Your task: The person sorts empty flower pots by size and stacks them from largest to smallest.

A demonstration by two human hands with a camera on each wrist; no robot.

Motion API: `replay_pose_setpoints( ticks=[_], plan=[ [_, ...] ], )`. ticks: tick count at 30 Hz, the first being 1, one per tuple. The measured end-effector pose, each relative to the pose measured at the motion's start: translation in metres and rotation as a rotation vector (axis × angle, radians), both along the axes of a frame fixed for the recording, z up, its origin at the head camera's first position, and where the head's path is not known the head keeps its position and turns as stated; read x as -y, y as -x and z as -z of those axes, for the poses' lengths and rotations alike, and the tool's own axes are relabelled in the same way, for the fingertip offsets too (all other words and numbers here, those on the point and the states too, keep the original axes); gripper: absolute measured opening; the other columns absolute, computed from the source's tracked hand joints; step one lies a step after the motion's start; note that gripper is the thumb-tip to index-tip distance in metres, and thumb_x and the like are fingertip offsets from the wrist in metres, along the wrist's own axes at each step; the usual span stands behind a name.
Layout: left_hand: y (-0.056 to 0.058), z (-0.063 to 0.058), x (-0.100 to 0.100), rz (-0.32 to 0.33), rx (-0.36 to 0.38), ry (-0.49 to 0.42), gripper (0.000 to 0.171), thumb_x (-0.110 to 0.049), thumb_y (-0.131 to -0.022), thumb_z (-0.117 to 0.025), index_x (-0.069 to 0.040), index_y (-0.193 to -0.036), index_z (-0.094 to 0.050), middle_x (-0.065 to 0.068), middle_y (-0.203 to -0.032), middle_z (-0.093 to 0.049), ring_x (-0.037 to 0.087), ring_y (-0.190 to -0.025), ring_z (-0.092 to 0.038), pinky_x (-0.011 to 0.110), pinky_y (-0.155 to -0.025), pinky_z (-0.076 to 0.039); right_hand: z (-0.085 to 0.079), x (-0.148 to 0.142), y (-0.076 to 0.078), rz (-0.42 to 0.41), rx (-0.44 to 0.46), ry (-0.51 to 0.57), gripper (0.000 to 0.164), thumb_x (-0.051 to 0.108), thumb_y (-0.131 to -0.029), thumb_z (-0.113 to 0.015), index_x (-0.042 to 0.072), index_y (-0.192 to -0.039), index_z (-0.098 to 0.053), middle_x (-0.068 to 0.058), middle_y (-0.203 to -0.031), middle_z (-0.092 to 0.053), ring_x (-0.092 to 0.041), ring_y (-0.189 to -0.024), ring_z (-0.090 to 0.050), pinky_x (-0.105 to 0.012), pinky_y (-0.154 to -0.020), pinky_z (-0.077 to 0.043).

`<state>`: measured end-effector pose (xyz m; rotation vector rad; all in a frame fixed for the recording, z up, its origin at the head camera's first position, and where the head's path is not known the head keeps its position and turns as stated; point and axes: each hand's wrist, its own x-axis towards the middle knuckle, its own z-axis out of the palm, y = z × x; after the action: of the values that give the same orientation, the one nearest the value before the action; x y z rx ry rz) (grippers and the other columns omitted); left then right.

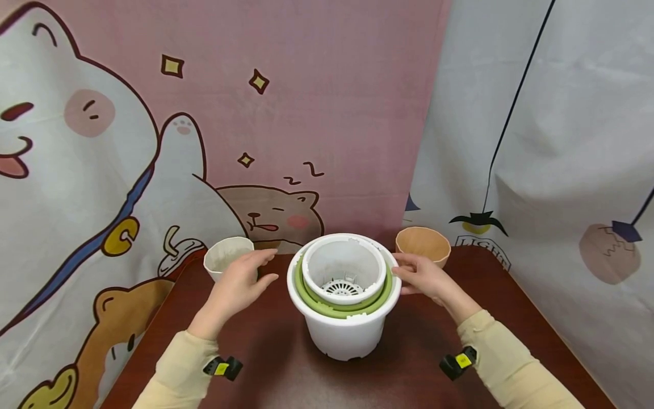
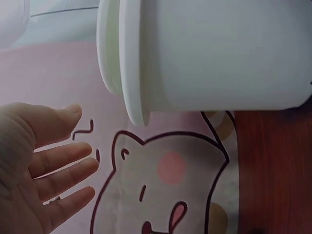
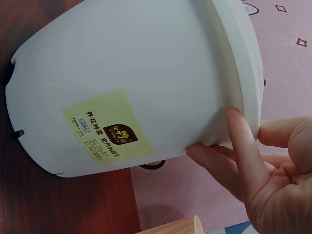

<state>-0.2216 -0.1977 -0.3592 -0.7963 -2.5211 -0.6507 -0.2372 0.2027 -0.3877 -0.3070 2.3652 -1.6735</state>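
Observation:
A large white flower pot (image 1: pixel 344 338) stands upright on the table, with a green-rimmed pot (image 1: pixel 332 311) nested in it. Inside that sits a smaller white pot (image 1: pixel 352 258) with a slotted bottom. My right hand (image 1: pixel 421 275) pinches the large pot's rim on its right side; the right wrist view shows the thumb at the rim and fingers (image 3: pixel 236 126) tucked beneath it. A yellow-green label (image 3: pixel 107 129) is stuck on the pot's wall. My left hand (image 1: pixel 237 287) is held apart from the pots on the left, its fingers relaxed and holding nothing.
A cream faceted pot (image 1: pixel 225 255) stands at the back left, partly behind my left hand. At the back right is an orange-tan pot (image 1: pixel 423 244), partly behind my right hand. The dark red table (image 1: pixel 276 369) ends at a cartoon-printed cloth backdrop (image 1: pixel 332 113).

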Motion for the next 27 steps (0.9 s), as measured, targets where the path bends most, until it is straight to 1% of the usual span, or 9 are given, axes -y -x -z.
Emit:
replay_pose_setpoints(
  ticks=[7, 12, 16, 21, 27],
  plan=[
    [0.009, 0.011, 0.013, -0.051, 0.006, 0.004, 0.052, -0.013, -0.082, -0.082, 0.001, -0.128, -0.061, 0.014, -0.114, -0.068, 0.032, -0.105, -0.063, 0.050, -0.090, -0.053, 0.000, 0.001, -0.001, -0.006, -0.004, 0.012, 0.055, 0.012, -0.101, -0.058, -0.012, -0.145, -0.036, -0.032, -0.127, -0.057, -0.030, -0.098, -0.067, -0.036, -0.075, -0.061],
    [0.016, 0.017, 0.022, -0.089, 0.033, 0.015, 0.052, -0.017, -0.085, -0.080, 0.001, -0.129, -0.060, 0.015, -0.114, -0.068, 0.032, -0.104, -0.064, 0.050, -0.090, -0.054, -0.001, 0.001, -0.002, -0.008, -0.006, 0.015, 0.055, 0.012, -0.101, -0.058, -0.013, -0.145, -0.035, -0.033, -0.128, -0.056, -0.031, -0.098, -0.067, -0.036, -0.075, -0.061],
    [0.021, 0.019, 0.028, -0.111, 0.062, 0.017, 0.052, -0.018, -0.085, -0.080, 0.001, -0.129, -0.060, 0.015, -0.113, -0.068, 0.032, -0.102, -0.065, 0.050, -0.088, -0.055, -0.001, 0.000, -0.001, -0.009, -0.007, 0.013, 0.056, 0.012, -0.101, -0.058, -0.012, -0.145, -0.035, -0.032, -0.128, -0.057, -0.030, -0.098, -0.067, -0.036, -0.075, -0.061],
    [0.027, 0.022, 0.035, -0.121, 0.072, 0.031, 0.051, -0.017, -0.085, -0.080, 0.002, -0.128, -0.061, 0.016, -0.111, -0.068, 0.033, -0.097, -0.067, 0.051, -0.083, -0.056, 0.000, 0.000, 0.000, -0.003, -0.002, 0.008, 0.056, 0.013, -0.101, -0.059, -0.012, -0.146, -0.035, -0.031, -0.127, -0.058, -0.029, -0.096, -0.068, -0.036, -0.075, -0.061],
    [0.035, 0.022, 0.043, -0.139, 0.094, 0.036, 0.050, -0.015, -0.085, -0.079, 0.002, -0.128, -0.060, 0.019, -0.112, -0.068, 0.036, -0.097, -0.067, 0.053, -0.083, -0.056, -0.001, 0.001, -0.001, -0.007, 0.000, 0.016, 0.056, 0.012, -0.101, -0.058, -0.012, -0.146, -0.035, -0.031, -0.127, -0.058, -0.029, -0.096, -0.068, -0.035, -0.074, -0.061]
  ],
)
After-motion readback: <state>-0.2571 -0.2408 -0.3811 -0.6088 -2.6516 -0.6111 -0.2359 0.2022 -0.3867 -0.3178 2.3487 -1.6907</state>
